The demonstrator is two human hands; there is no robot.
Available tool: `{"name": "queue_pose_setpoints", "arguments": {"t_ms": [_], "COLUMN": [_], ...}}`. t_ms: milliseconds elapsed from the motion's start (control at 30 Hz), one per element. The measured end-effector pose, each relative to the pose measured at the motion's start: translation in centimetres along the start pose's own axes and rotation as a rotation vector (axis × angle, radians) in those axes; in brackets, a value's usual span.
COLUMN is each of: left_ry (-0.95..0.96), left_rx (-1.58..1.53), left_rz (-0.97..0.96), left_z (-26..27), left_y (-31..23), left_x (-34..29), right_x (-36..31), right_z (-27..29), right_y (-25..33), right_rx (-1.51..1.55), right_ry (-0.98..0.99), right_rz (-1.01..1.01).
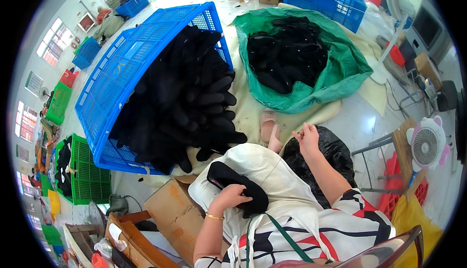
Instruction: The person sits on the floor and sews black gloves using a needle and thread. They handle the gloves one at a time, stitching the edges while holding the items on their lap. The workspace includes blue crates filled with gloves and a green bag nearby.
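On my lap, over a cream apron, lies a black slipper-shaped fabric piece, its opening toward the upper left. My left hand grips it by the near side, thumb and fingers closed on the cloth. My right hand is raised apart from it, above a black plastic bag, fingertips pinched together; what they hold, if anything, is too small to make out. Ahead, a tilted blue crate spills a heap of similar black pieces toward my knees.
A green woven sack full of black pieces stands ahead right. Beside me are a cardboard box on the left and a small white fan on the right. A green crate stands farther left. One pink slipper shows beyond my lap.
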State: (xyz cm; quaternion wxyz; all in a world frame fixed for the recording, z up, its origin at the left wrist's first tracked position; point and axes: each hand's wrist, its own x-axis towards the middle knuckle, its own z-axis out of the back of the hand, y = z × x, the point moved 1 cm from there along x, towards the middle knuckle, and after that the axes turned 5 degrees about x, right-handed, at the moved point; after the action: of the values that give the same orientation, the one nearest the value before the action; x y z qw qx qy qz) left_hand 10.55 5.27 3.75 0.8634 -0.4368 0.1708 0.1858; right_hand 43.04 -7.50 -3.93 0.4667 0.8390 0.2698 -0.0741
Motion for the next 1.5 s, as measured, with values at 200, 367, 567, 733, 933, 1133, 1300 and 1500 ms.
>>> {"name": "queue_pose_setpoints", "arguments": {"t_ms": [200,367,567,733,933,1133,1300,1500], "left_ry": [0.034,-0.323,-0.736,-0.818,-0.840,-0.832,-0.861,-0.822], "left_rx": [-0.011,0.043,0.209,0.359,-0.047,-0.317,-0.313,-0.802], "left_rz": [0.034,-0.021,-0.004,0.039,0.022,0.168,0.203,0.218], "left_z": [-0.8,-1.7,-3.6,-4.4,-6.6,-6.7,-7.6,-8.8], "left_y": [1.1,-0.4,-2.5,-3.5,-0.8,-1.4,-1.0,1.0], "left_x": [1.1,-1.1,-3.4,-4.0,-3.1,-3.0,-3.4,-2.3], "right_x": [-0.8,-0.8,-0.9,-0.7,-1.0,-1.3,-1.9,-8.9], "right_z": [0.4,0.7,1.0,1.5,0.3,0.6,1.4,-4.0], "right_y": [-1.6,-1.6,-2.5,-2.9,-1.1,-1.0,-3.1,-1.8], "right_rx": [-0.068,-0.119,-0.178,-0.260,-0.338,-0.481,-0.581,-0.490], "right_ry": [-0.033,-0.035,0.044,0.099,0.080,0.127,0.279,0.447], "right_rz": [0.015,0.027,0.044,0.128,0.256,0.319,0.307,-0.162]}}
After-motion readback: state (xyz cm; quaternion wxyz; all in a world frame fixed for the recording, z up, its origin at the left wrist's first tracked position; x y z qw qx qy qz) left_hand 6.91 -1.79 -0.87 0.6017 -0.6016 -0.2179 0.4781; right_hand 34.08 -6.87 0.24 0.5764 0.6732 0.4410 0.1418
